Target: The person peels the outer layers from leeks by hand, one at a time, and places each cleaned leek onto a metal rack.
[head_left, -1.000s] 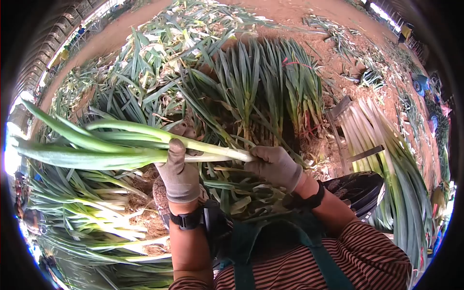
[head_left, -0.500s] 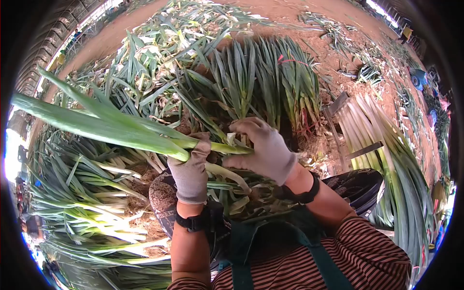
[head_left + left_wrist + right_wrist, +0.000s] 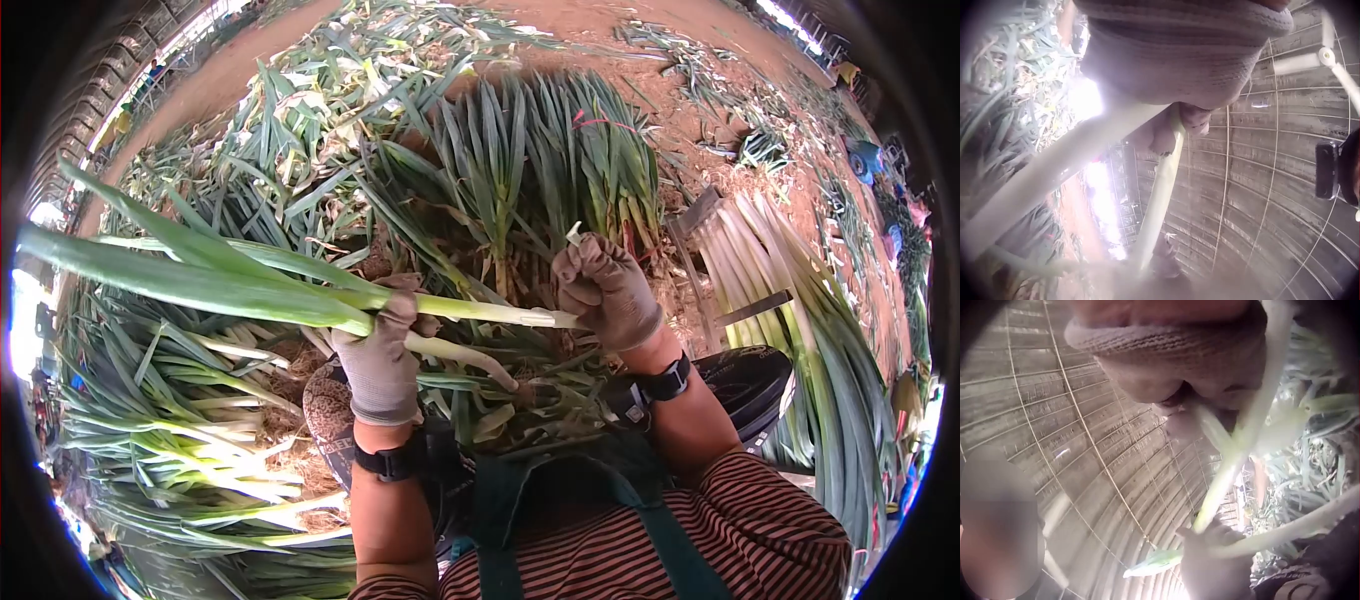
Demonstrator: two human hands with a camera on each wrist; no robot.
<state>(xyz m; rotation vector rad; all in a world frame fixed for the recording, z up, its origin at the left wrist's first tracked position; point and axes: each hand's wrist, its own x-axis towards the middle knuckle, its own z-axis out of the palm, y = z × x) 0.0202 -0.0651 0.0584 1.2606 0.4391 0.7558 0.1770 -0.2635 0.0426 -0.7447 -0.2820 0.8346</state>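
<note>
My gloved left hand (image 3: 378,365) grips long green onions, their broad leaves (image 3: 200,285) reaching out to the left. One pale stalk (image 3: 480,310) runs rightward from that grip to my right hand; a second, curved stalk (image 3: 465,360) hangs below it. My gloved right hand (image 3: 610,295) has its fingers curled at the stalk's white end. In the right wrist view, those fingers pinch a strip of outer skin (image 3: 1213,430) that splits away from the stalk. A small pale scrap (image 3: 573,233) sticks up over the right fingers in the head view.
Loose green onions with roots (image 3: 220,440) lie at the left. Upright bundles (image 3: 500,150) stand ahead, one tied with red string, beside a heap of leaf scraps (image 3: 310,100). At the right, white-stemmed onions (image 3: 760,270) lie in a metal-armed rack (image 3: 755,308). My shoe (image 3: 745,390) is nearby.
The right hand let go of the stalk's white end, moved in near the left hand, then drew back right with the skin strip. The left hand shifted slightly right, and the leaves swung.
</note>
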